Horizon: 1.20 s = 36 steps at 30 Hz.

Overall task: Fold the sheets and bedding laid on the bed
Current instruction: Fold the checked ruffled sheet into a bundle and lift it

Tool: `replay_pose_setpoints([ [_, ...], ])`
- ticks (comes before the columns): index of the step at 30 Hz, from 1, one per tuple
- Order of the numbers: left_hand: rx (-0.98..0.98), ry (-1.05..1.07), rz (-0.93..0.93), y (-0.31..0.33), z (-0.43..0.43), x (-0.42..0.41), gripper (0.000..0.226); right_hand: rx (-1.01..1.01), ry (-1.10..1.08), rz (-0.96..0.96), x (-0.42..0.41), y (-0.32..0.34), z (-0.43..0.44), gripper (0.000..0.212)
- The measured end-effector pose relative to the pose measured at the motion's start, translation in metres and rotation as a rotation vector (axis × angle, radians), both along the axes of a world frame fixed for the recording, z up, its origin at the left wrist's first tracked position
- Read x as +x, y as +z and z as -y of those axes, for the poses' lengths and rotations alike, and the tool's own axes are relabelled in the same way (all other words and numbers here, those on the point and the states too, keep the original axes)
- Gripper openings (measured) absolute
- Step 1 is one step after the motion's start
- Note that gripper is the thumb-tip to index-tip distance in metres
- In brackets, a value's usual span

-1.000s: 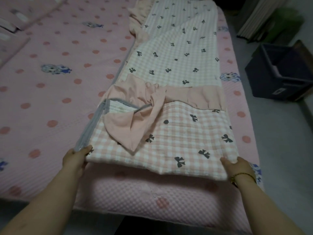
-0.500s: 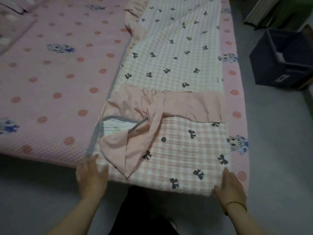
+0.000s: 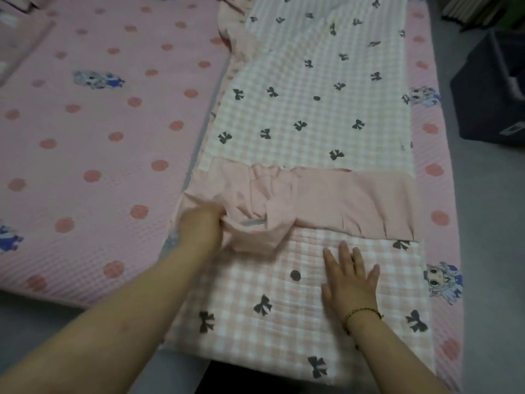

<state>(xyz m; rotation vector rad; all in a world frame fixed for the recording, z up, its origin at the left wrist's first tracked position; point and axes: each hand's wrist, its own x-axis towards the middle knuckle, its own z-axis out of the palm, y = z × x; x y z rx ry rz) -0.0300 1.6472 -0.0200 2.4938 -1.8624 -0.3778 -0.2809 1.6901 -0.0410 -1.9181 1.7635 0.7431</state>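
A pink-and-white checked quilt [image 3: 312, 115] with dark bow prints lies folded lengthwise along the right side of the bed. A plain pink ruffle band [image 3: 355, 206] crosses it. My left hand [image 3: 203, 226] grips the bunched pink ruffle flap [image 3: 255, 237] at the quilt's left side. My right hand [image 3: 350, 277] lies flat, fingers spread, pressing on the near checked part of the quilt just below the band.
The quilt lies on a pink mattress cover [image 3: 99, 166] with red dots and cartoon figures. A dark storage box [image 3: 494, 89] stands on the grey floor [image 3: 488, 251] to the right. The bed's near edge runs just below my arms.
Both hands left the quilt's near corners and moved up. The left hand took hold of the pink flap and bunched it; the right hand now presses flat on the quilt.
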Motion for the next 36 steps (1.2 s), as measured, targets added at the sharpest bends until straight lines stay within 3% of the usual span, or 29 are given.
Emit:
replay_pose_setpoints([
  [3,-0.187,0.045,-0.014,0.011,0.071,0.026,0.036,0.042,-0.041,-0.039,0.008,-0.010,0.043,0.066],
  [7,-0.261,-0.033,0.004,-0.007,0.098,0.031,0.064,0.175,-0.097,-0.067,0.017,-0.035,0.082,0.065],
  [9,-0.405,-0.215,-0.054,-0.026,0.079,0.018,0.053,0.241,-0.139,-0.075,0.023,-0.049,0.093,0.064],
  [10,-0.359,-0.368,-0.115,-0.036,0.067,0.009,0.045,0.257,-0.156,-0.077,0.025,-0.053,0.097,0.063],
  [12,-0.126,-0.614,-0.060,-0.063,0.042,-0.002,0.047,0.282,-0.169,-0.085,0.026,-0.059,0.100,0.064],
  [15,0.194,-0.670,0.067,-0.104,0.028,0.000,0.069,0.281,-0.161,-0.098,0.024,-0.063,0.099,0.064],
  [20,0.250,-0.613,0.098,-0.094,0.034,-0.002,0.080,0.262,-0.165,-0.082,0.022,-0.062,0.097,0.064],
  [23,0.247,-0.455,0.030,-0.086,0.016,-0.005,0.066,0.229,-0.172,-0.047,0.019,-0.059,0.095,0.065],
  [25,0.147,-0.287,-0.025,-0.084,-0.014,0.003,0.058,0.180,-0.153,-0.035,0.016,-0.052,0.085,0.065],
  [29,0.295,0.024,-0.046,-0.086,-0.088,0.009,0.078,0.113,-0.047,-0.053,-0.003,-0.039,0.037,0.062],
  [31,0.279,0.142,-0.064,-0.077,-0.117,-0.001,0.070,0.076,0.011,-0.034,-0.024,-0.033,-0.001,0.061],
  [34,0.019,0.703,-0.286,-0.077,-0.155,-0.026,0.075,0.023,-0.046,0.006,-0.062,-0.028,-0.046,0.062],
  [36,-0.174,1.178,-0.656,-0.087,-0.178,-0.042,0.080,-0.014,-0.274,0.043,-0.090,-0.028,-0.076,0.069],
])
